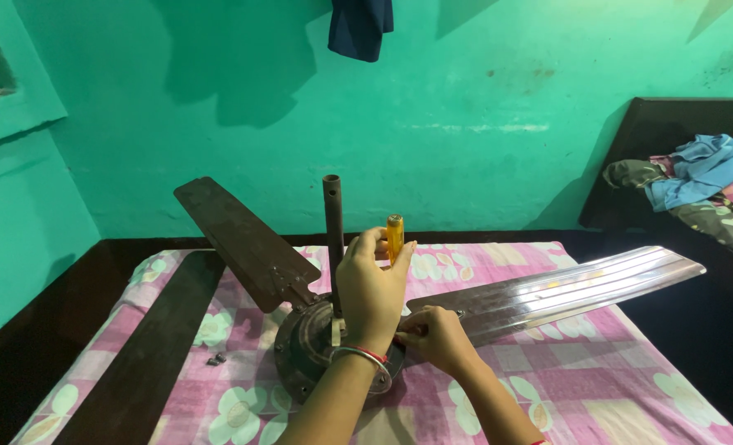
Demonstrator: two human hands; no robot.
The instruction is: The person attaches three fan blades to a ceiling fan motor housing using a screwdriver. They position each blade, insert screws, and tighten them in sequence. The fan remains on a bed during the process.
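The wall is bright green, the bedsheet is pink checked with white flowers, the fan blades are dark brown, one blade is shiny silver, and the screwdriver handle is yellow-orange.

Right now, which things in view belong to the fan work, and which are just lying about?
In hand:
left hand on the yellow-handled screwdriver
right hand at the shiny blade
fan motor, its rod, dark blade
loose blade, small screws

Lying about:
clothes on the bed
dark cloth on the wall
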